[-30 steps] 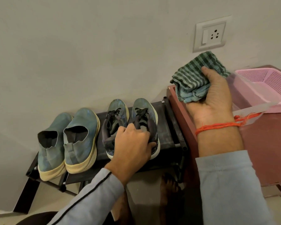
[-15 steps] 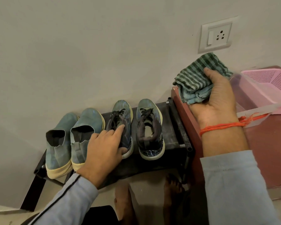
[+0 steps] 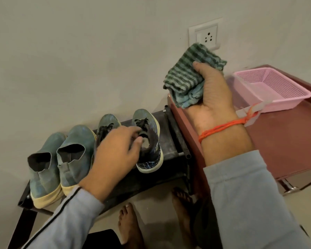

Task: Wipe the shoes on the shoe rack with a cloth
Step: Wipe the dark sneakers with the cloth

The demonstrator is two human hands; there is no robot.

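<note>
- Four blue-grey shoes stand toes-to-wall on the black metal shoe rack point(image 3: 171, 139): two slip-ons point(image 3: 61, 159) left, two lace-ups point(image 3: 149, 141) right
- Folded green-striped cloth point(image 3: 187, 78) held above the rack's right end

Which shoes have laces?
The two shoes on the right of the rack, near the left hand, have black laces. The two on the left are slip-ons with none.

The cloth point(image 3: 188, 72) is ribbed, striped terry; the shoes point(image 3: 75, 151) look matt and suede-like; the shoe rack point(image 3: 176, 133) is dull dark metal; the basket point(image 3: 275, 87) is perforated pink plastic.
</note>
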